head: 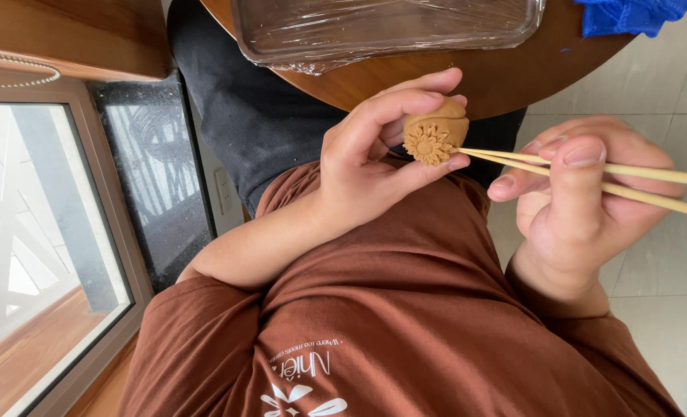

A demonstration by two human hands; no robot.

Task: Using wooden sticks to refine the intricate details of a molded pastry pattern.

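My left hand [367, 158] grips a small tan dough ball [436, 127] between thumb and fingers, just below the table edge. A sunflower-like pattern [428, 144] is pressed into the ball's face. My right hand [575, 201] pinches two thin bamboo sticks [637, 181] that run off the right edge. Their tips touch the right rim of the flower pattern. Both hands hover over my lap, above my brown shirt [390, 309].
A round wooden table [506, 73] lies at the top, bearing a tray wrapped in clear film [390, 31] and a blue cloth [629, 15]. A window with a grey frame [104, 193] is at the left. Pale floor tiles [668, 278] show at the right.
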